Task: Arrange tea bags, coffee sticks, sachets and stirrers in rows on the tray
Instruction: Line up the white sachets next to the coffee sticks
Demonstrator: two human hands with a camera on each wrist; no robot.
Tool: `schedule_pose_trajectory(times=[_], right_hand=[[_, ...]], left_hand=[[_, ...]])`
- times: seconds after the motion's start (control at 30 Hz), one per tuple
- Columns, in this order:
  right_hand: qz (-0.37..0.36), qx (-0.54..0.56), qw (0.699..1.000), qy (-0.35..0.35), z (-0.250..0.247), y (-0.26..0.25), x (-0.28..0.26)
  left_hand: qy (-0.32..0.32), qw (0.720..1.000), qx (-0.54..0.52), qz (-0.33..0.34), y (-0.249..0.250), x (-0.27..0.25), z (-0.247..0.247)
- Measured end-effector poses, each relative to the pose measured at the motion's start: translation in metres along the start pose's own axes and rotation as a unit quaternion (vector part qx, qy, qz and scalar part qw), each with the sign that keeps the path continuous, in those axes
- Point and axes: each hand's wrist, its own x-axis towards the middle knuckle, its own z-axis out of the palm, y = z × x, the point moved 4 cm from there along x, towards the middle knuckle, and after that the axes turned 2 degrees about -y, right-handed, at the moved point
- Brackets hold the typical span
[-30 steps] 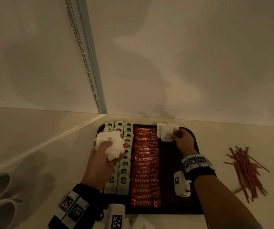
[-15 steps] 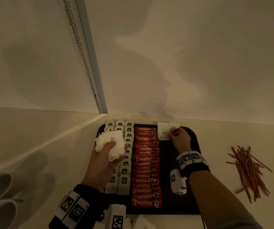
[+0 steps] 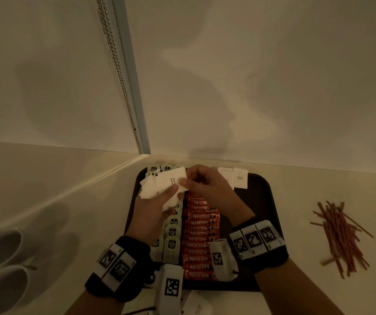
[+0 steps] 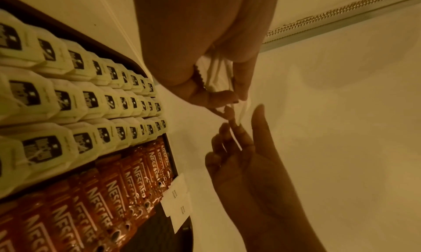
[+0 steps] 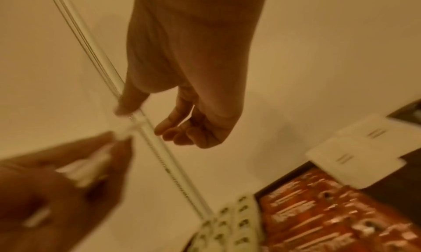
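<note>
My left hand (image 3: 167,196) grips a bundle of white sugar sachets (image 3: 159,183) above the far left of the dark tray (image 3: 264,201). My right hand (image 3: 183,181) has its thumb and fingertips pinching the edge of one sachet (image 4: 242,110) in that bundle. Rows of pale tea bags (image 3: 171,237) fill the tray's left side, with a column of red Nescafe sticks (image 3: 199,237) beside them. Two sachets (image 3: 239,178) lie at the tray's far edge, right of the sticks. The right wrist view is blurred.
A loose pile of reddish stirrers (image 3: 341,237) lies on the counter right of the tray. Two white cups (image 3: 0,264) stand at the near left. A wall with a hanging bead chain (image 3: 119,76) rises just behind the tray. One more sachet (image 3: 196,308) lies at the near edge.
My right hand left the two sachets at the tray's far edge and moved left to the bundle in my left hand. The left hand stayed roughly in place.
</note>
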Motion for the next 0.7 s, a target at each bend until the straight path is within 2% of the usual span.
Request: schedule_pose_trajectory(times=[0.1, 0.2, 0.37, 0.47, 0.57, 0.7], right_hand=[[-0.017, 0.021, 0.999, 0.023, 0.000, -0.006, -0.003], [-0.039, -0.015, 0.998, 0.036, -0.007, -0.017, -0.004], [-0.099, -0.062, 0.991, 0.060, -0.009, -0.040, -0.010], [-0.059, -0.015, 0.997, 0.053, -0.010, -0.033, -0.015], [-0.024, -0.018, 0.999, 0.031, -0.008, -0.023, -0.024], [-0.019, 0.095, 0.994, 0.056, -0.015, -0.008, -0.031]], left_hand=[[-0.010, 1.000, 0.016, 0.012, 0.004, -0.001, 0.001], [0.002, 1.000, 0.028, 0.008, 0.008, -0.001, -0.002], [-0.021, 0.999, 0.047, 0.014, 0.009, -0.006, 0.003], [-0.001, 0.999, 0.034, 0.037, 0.010, -0.007, 0.004], [0.012, 0.996, 0.047, 0.069, 0.013, -0.007, 0.004], [0.006, 0.994, 0.071, 0.079, 0.011, -0.008, 0.006]])
